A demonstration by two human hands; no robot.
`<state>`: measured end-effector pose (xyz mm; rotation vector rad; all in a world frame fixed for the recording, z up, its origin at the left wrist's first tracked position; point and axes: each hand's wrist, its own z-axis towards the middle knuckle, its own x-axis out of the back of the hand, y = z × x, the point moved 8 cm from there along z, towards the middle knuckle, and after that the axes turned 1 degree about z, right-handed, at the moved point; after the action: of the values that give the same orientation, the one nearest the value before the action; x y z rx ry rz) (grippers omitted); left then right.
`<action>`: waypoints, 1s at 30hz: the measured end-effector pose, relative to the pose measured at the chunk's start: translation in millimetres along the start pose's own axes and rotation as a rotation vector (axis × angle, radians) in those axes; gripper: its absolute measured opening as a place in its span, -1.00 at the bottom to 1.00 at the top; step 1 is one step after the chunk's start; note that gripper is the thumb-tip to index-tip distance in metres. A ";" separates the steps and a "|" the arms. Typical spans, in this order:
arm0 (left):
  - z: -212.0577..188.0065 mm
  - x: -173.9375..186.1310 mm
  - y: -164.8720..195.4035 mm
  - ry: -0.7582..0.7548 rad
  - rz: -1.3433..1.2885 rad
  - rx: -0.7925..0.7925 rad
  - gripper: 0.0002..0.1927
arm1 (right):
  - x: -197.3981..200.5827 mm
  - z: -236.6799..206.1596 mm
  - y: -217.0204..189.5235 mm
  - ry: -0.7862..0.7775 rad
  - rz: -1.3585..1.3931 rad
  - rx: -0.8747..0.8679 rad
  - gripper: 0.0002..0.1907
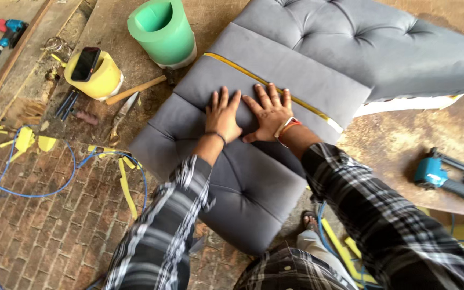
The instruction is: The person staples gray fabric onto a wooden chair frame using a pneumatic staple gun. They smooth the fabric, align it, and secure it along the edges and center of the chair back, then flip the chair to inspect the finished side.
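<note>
Left hand [223, 115] & right hand [268, 111] lie flat, fingers spread, side by side on grey cushion [243, 177]. Gripping nothing. Risk: uneven push could wrinkle fabric by yellow strip [275, 88].

Worn wood bench [393, 139], grey tufted cushion [253, 188], green foam roll [162, 32], blue stapler [447, 180], hammer [135, 89].

A single head-worn camera looks steeply down from above the person's own arms, close enough that the plaid sleeves fill the lower frame. Its centre falls on the grey tufted cushion [275, 80], where the left hand [222, 115] and the right hand [268, 111] lie flat side by side. The worn wooden surface [398, 134] runs across the upper and right of the frame; the brick floor [49, 225] shows at lower left. The view tilts slightly, so the surface's edges run diagonally.
</note>
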<state>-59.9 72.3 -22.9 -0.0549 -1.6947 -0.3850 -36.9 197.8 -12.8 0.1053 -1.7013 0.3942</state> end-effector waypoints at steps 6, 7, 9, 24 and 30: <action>-43.5 -14.5 12.6 0.327 -0.242 -0.042 -0.09 | -5.7 7.1 10.1 -0.029 0.083 0.176 0.20; -45.0 -14.2 12.4 0.338 -0.235 -0.040 -0.11 | -2.1 1.6 11.8 0.001 0.100 0.241 0.14; -44.7 -10.8 10.5 0.365 -0.212 -0.029 -0.13 | 9.9 -10.5 28.3 0.065 0.166 0.286 0.12; -65.4 -40.3 136.1 0.416 -0.034 -0.034 -0.35 | -12.3 -96.0 105.7 0.430 0.149 0.042 -0.10; -72.1 -44.4 154.2 0.395 -0.105 -0.029 -0.31 | -7.9 -109.8 120.8 0.301 0.258 0.140 -0.18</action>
<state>55.4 205.1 -24.0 0.0846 -1.3052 -0.4660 32.7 344.5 -31.5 -0.0697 -1.3914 0.6871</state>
